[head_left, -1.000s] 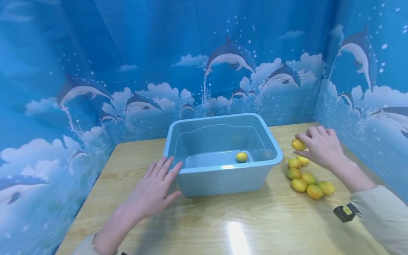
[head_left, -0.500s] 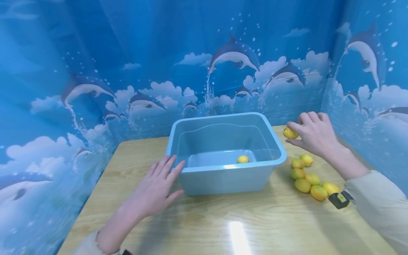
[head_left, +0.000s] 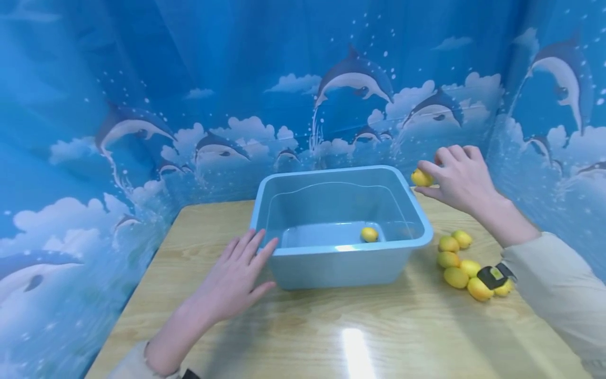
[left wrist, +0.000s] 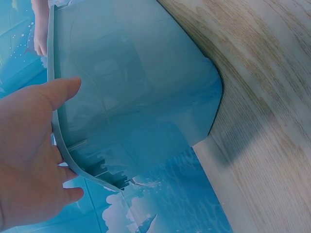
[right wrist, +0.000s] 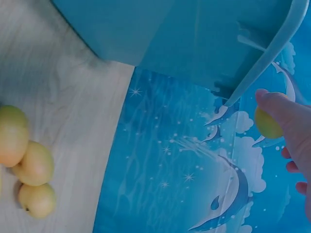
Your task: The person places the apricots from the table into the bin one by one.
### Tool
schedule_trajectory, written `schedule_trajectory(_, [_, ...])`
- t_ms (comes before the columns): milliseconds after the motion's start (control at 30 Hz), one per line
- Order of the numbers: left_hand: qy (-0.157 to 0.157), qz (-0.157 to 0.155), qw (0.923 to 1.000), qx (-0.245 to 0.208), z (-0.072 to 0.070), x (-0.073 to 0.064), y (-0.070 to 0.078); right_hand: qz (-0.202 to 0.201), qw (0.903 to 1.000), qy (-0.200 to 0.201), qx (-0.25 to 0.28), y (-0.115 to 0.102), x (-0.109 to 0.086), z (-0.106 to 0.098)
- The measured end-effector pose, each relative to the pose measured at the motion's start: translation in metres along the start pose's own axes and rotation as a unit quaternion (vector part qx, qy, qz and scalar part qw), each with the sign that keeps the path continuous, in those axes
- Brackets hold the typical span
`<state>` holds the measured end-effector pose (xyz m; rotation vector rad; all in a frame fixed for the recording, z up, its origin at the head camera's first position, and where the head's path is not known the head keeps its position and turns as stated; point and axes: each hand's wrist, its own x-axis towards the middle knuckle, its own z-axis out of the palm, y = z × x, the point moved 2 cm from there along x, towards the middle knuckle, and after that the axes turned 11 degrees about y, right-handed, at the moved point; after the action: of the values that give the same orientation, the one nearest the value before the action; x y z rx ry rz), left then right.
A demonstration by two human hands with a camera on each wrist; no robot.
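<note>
Right of the blue bin (head_left: 336, 268), your right hand (head_left: 464, 181) pinches a yellow fruit (head_left: 421, 177), likely raised to clear the rim; your left hand (head_left: 231, 287), fingers straight, lies at the bin's near-left corner, perhaps steadying it; another fruit (head_left: 369, 235) sits inside, several fruits (head_left: 456, 277) on the table (head_left: 284, 337).

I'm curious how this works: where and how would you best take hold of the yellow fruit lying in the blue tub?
Probably pinch the yellow fruit by its rounded sides, coming down from above. It is small and roundish, so its middle should suit a pinch; it lies on the floor of the blue tub, whose walls rise around it while the top is open.
</note>
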<state>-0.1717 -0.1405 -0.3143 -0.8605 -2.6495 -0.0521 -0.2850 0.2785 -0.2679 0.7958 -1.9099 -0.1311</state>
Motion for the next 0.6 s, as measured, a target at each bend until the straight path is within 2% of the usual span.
schedule_trajectory(300, [0.001, -0.001, 1.0000, 0.003, 0.000, 0.001, -0.001, 0.030, 0.9957, -0.085, 0.021, 0.001, 0.022, 0.006])
schedule_trajectory(600, [0.001, 0.000, 1.0000, 0.003, 0.001, 0.000, -0.001, 0.020, 0.9887, -0.141, 0.048, -0.004, 0.039, 0.022])
